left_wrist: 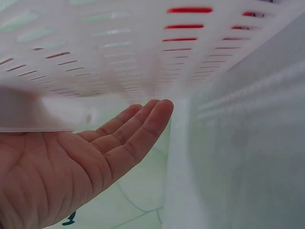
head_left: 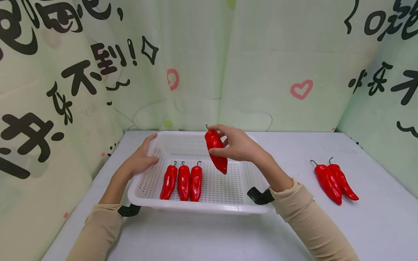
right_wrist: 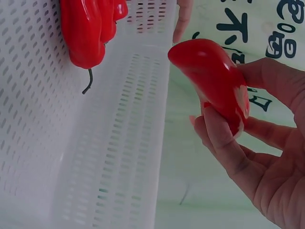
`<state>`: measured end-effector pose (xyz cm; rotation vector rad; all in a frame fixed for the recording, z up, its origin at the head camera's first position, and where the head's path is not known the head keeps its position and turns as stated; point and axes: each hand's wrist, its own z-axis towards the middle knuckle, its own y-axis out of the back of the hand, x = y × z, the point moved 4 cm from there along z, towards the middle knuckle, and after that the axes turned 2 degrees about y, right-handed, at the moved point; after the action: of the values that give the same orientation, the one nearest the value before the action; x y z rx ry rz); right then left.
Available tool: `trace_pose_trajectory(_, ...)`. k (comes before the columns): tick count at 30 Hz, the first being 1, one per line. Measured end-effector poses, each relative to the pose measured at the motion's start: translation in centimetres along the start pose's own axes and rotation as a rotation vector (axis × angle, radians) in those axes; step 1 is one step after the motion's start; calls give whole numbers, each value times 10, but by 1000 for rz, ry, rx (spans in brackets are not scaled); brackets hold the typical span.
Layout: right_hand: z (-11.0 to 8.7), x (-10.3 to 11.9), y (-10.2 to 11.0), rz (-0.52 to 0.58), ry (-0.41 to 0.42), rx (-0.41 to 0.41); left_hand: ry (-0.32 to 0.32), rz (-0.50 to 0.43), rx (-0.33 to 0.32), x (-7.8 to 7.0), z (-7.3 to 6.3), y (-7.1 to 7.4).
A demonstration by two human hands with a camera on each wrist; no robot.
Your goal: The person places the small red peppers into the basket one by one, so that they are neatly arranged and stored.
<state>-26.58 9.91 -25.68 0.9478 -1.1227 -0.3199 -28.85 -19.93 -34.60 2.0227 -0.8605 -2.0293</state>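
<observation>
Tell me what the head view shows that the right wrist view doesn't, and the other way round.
Only the head view shows the two red chili peppers lying on the table to the right of the basket, and the tan sleeves.

Only the right wrist view shows the palm of the right hand.

Both show that hand holding a red chili pepper, the white basket, red chili peppers inside it, some of the left hand, and the lettered curtain.
</observation>
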Motion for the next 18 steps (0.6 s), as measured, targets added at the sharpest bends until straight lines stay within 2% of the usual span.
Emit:
trace_pose_trajectory(11,8,-4,-13,56,-9,46,4,21,-7,-1,0,1)
trace_pose_trajectory(18,14,-14,-25,107,-72,87,0,18,-3,-1,0,0)
